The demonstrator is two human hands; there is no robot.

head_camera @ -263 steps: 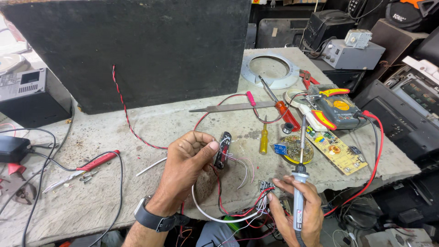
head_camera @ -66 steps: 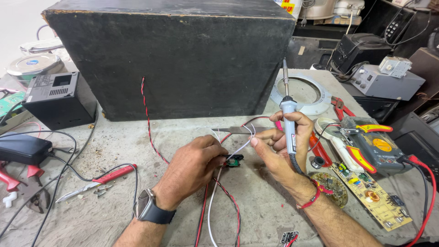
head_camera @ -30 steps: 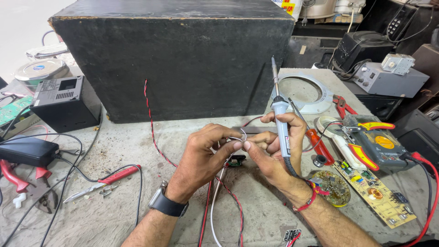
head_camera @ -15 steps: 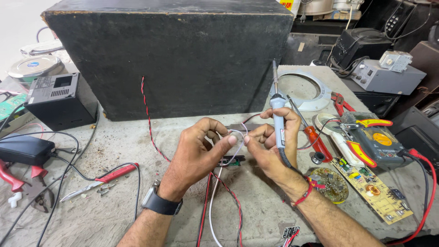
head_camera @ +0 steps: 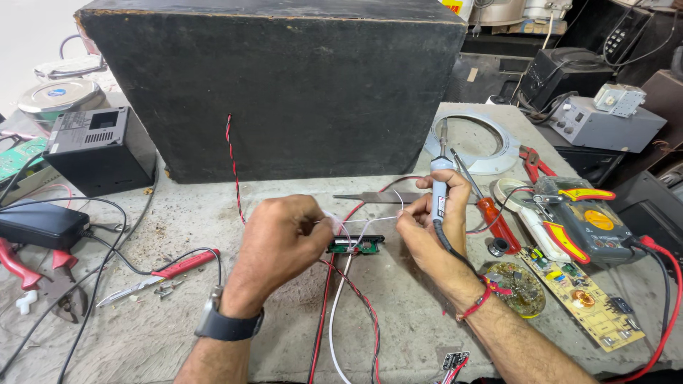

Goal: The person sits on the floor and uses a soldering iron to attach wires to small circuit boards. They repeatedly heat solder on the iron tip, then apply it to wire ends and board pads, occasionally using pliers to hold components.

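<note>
My left hand [head_camera: 281, 238] sits just left of centre over the bench, its fingers curled tightly together and pinching one end of a thin white wire [head_camera: 366, 220] that runs taut toward three o'clock. My right hand [head_camera: 430, 227] takes the other end between thumb and forefinger, while its remaining fingers are wrapped around the grey handle of a soldering iron [head_camera: 439, 186] that stands nearly upright, tip pointing to twelve o'clock. Just below the stretched wire, between both hands, lies a small green circuit board [head_camera: 356, 246] with red, black and white leads trailing off toward six o'clock; I cannot tell whether my left fingers touch it. At twelve o'clock stands a big black speaker box [head_camera: 284, 78] with a twisted red-and-black cable hanging from its front. At three o'clock I see a red-handled screwdriver [head_camera: 491, 217] and a multimeter [head_camera: 587, 224] close together, and at eight o'clock a red probe [head_camera: 178, 267] lies on the dusty table [head_camera: 199, 213].
</note>
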